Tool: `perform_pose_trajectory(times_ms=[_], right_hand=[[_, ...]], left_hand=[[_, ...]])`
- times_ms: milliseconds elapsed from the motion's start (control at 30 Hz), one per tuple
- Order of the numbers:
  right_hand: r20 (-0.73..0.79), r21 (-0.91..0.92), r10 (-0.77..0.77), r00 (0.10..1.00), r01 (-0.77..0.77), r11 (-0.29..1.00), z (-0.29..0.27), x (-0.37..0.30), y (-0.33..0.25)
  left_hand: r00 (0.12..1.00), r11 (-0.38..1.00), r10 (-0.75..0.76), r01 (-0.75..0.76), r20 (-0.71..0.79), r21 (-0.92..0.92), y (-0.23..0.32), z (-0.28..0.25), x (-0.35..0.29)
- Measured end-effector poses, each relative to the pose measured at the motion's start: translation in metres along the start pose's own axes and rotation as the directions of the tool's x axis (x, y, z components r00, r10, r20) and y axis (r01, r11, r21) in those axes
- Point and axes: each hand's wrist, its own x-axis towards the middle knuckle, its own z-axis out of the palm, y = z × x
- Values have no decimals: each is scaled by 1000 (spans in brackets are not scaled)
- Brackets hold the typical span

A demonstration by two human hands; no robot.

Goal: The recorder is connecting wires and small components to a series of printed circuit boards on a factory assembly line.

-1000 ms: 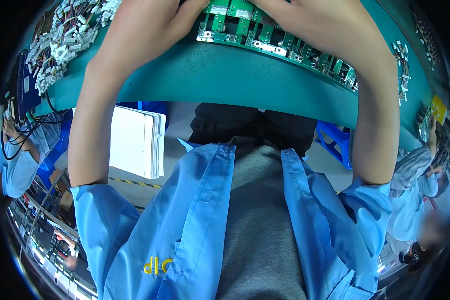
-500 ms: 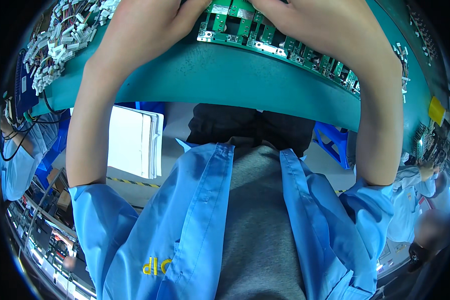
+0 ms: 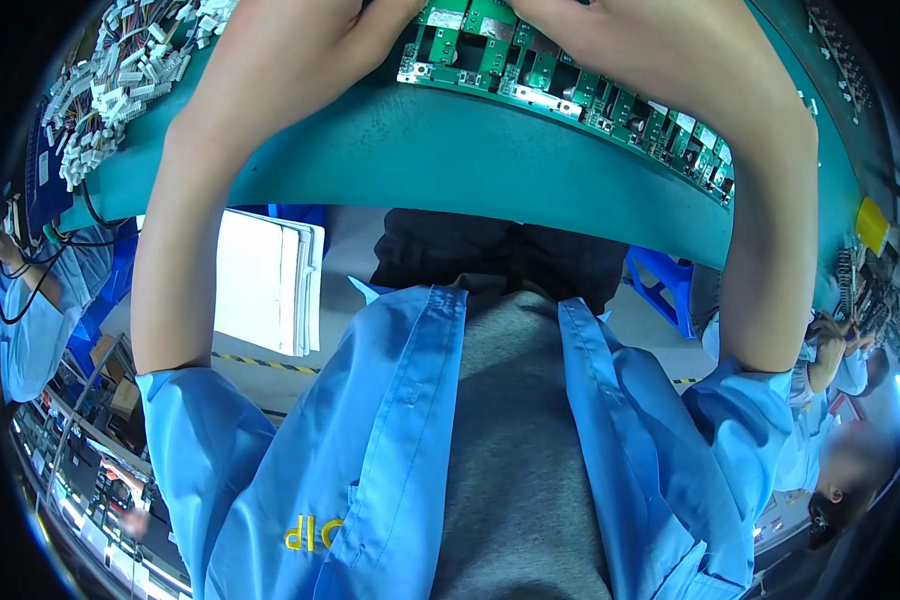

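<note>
A green circuit board (image 3: 548, 98) is on the green table (image 3: 450, 150), midway along it and set back from the table's near edge. The left hand (image 3: 300, 40) is above the table, beside the board's left end; the right hand (image 3: 635, 35) is above the table too, covering part of the board. The fingertips of both are cut off from view, so I cannot tell whether either is gripping the board or is loose. On the table's left side lies a heap of cables (image 3: 130, 85) with white plugs. Past the table's near edge are a white stack (image 3: 255, 285), leftward, and a blue frame (image 3: 663, 285), rightward.
</note>
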Motion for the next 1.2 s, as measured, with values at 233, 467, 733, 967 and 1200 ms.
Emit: perform_pose_trajectory(times_ms=[233,467,733,967,1200], right_hand=[[-56,-53,-39,998,36,998,3,-1,3],[-100,-103,-81,992,70,992,9,-7,-5],[-292,-398,-434,852,305,865,24,-11,3],[-249,-435,-553,795,418,797,19,-14,6],[101,26,57,993,-60,998,-4,-5,-17]], left_hand=[[1000,999,18,-17,-17,40,2,2,-1],[998,996,59,-57,-34,63,-2,2,-2],[988,994,106,-108,-117,-13,0,9,0],[974,982,187,-182,-128,46,4,5,0],[928,947,314,-321,-201,0,10,6,4]])
